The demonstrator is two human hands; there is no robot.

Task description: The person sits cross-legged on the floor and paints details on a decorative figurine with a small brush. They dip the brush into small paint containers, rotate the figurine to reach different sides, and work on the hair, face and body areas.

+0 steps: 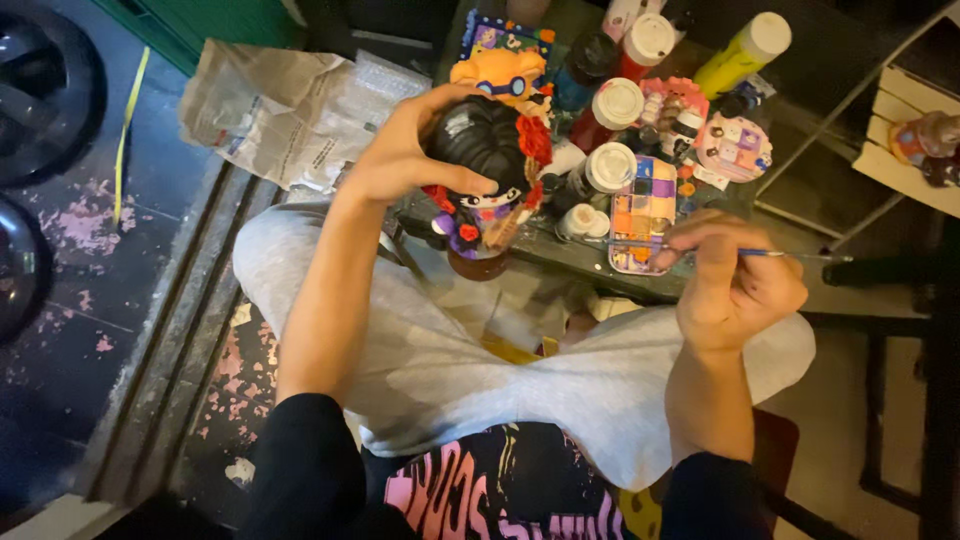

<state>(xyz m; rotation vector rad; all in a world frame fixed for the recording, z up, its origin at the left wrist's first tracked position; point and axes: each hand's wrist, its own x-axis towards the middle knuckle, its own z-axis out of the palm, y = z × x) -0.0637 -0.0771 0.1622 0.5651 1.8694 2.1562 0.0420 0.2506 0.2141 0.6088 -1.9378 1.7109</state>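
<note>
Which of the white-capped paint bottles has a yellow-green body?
The paint bottle at the table's far right, lying tilted behind the others. The remaining capped bottles look red or dark.

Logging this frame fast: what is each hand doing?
Left hand: closed around the painted figurine.
Right hand: closed on a thin paintbrush.

Paint bottles [612,165] crowding table [560,255], seemingly.

Figurine [487,170] at table [560,255] front-left edge, paint palette [642,213] just right of it, paint bottles [612,135] behind both, newspaper [290,105] on floor left.
</note>
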